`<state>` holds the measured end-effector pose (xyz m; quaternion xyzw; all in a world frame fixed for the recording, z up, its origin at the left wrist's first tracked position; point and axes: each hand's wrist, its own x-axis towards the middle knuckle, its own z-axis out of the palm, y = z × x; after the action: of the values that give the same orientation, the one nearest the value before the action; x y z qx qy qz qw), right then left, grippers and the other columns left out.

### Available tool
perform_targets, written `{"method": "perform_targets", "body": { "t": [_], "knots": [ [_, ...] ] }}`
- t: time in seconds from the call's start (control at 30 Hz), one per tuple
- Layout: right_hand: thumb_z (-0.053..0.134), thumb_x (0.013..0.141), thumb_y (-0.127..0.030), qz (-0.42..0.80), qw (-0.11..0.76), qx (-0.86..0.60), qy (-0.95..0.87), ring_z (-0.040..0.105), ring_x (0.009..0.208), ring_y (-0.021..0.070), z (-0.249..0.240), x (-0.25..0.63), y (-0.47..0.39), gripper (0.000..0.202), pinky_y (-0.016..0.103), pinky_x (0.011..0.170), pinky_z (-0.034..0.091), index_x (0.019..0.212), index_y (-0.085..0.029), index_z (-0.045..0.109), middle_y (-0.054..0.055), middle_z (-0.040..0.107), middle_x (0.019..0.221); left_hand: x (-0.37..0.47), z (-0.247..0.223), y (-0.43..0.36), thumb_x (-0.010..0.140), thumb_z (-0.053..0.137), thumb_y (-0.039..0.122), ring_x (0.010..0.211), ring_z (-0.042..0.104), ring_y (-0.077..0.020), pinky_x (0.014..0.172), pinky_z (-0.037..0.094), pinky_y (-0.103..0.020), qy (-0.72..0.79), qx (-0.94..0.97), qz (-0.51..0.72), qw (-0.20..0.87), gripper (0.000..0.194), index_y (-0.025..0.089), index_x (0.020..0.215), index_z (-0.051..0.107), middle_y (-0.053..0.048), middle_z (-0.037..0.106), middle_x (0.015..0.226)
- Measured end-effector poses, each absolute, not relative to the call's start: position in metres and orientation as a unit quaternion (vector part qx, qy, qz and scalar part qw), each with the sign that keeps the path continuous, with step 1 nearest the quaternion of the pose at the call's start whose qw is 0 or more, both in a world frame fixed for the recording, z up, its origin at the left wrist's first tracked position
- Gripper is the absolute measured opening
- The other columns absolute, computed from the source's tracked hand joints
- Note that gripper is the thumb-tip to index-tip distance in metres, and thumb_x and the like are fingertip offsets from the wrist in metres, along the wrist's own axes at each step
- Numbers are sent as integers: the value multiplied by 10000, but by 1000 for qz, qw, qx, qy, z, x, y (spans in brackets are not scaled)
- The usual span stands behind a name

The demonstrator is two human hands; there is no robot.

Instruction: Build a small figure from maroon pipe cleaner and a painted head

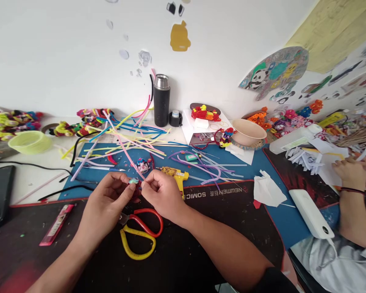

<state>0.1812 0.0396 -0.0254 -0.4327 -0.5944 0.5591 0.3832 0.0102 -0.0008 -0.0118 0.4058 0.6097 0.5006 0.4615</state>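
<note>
My left hand (108,199) pinches a small craft piece (134,181) with a teal top and dark red fuzzy parts, mostly covered by the fingers. Against its right side, my right hand (161,193) is closed in a pinch; what lies between those fingertips is hidden. A pink pipe cleaner (126,152) runs down to the right fingertips, but I cannot tell whether it is held. Just below the hands lie scissors (142,234) with one red and one yellow handle. Behind them are a small doll head (142,165) and a yellow glue gun (178,176).
Loose pipe cleaners (134,140) spread behind the hands, near a black flask (162,101). A pale green bowl (30,142) stands left, a beige bowl (249,132) right. A pink packet (56,225) lies on the dark mat. At right, a co-worker's hands (350,173) are beside paper strips.
</note>
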Motion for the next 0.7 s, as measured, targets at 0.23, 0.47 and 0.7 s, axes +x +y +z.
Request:
{"method": "perform_targets", "body": {
  "t": [0.23, 0.47, 0.7],
  "knots": [
    [652, 914, -372, 562, 377, -426, -600, 436, 532, 119, -25, 181, 39, 202, 275, 541, 334, 783, -255, 553, -93, 467, 583, 3, -26, 1, 768, 1012, 628, 639, 761, -201, 658, 657, -301, 567, 357, 516, 534, 533, 263, 975, 683, 30, 772, 792],
    [649, 921, -390, 559, 372, -428, -605, 431, 530, 122, -26, 184, 39, 207, 281, 539, 329, 790, -256, 560, -94, 467, 581, -9, -31, 4, 688, 1047, 628, 835, 820, -271, 749, 684, -333, 595, 351, 472, 548, 701, 254, 1250, 858, -71, 881, 990],
    [682, 945, -385, 565, 361, -419, -612, 448, 561, 124, -31, 188, 38, 206, 271, 565, 349, 824, -244, 591, -86, 489, 602, -6, -23, 5, 619, 1067, 663, 770, 785, -232, 737, 655, -312, 591, 321, 460, 580, 593, 226, 989, 912, -73, 878, 901]
  ]
}}
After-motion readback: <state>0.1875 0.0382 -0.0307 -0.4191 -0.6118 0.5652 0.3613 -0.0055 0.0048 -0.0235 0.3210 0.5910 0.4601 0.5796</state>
